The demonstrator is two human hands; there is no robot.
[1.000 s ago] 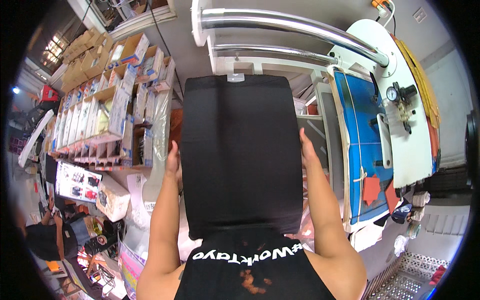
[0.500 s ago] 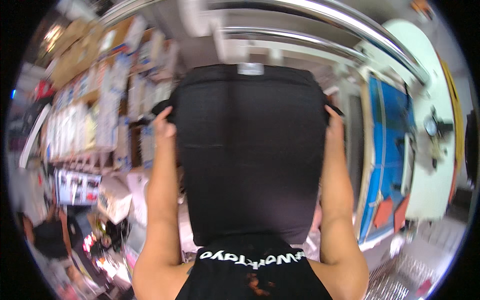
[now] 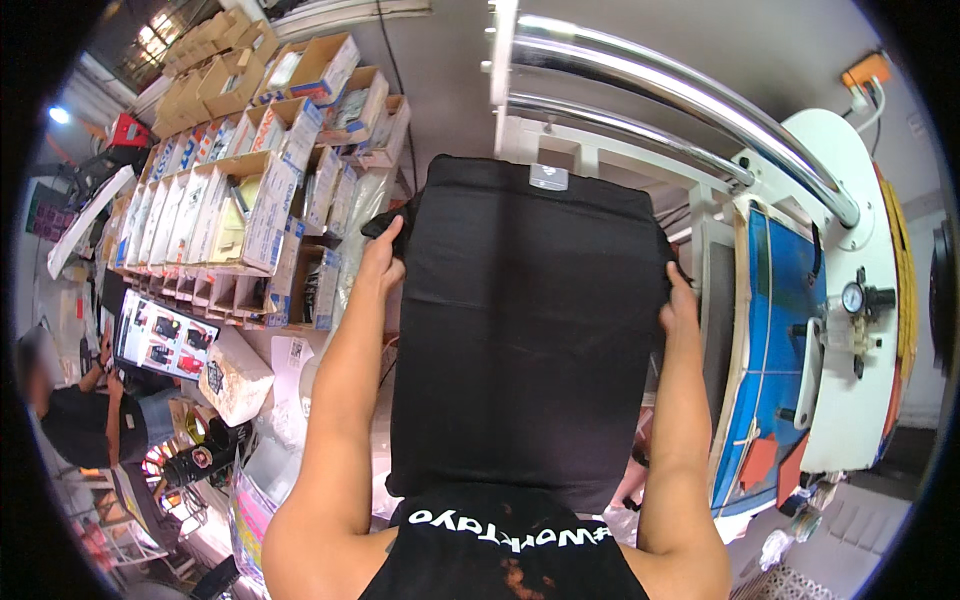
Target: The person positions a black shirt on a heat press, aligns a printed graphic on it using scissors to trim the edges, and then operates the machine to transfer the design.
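A black garment [image 3: 520,340], stretched flat over a rectangular board, fills the centre, a small pale label [image 3: 548,177] at its top edge. Loose fabric bunches out at both upper sides. My left hand [image 3: 386,255] grips that bunched cloth at the upper left, fingers closed round it. Lower on the opposite side, my right hand [image 3: 679,292] holds the cloth along the board's edge, its fingertips partly hidden by the fabric.
Stacked cardboard boxes [image 3: 230,215] are at left, above a screen [image 3: 165,335]. A co-worker [image 3: 90,420] is at far left. A white press with steel rollers [image 3: 660,70], a blue padded bed [image 3: 775,290] and a pressure gauge [image 3: 853,298] stands at right.
My hands have moved up the sides of the board, and loose cloth now sticks out beside my fingers. The view has shifted, with blur half a second ago.
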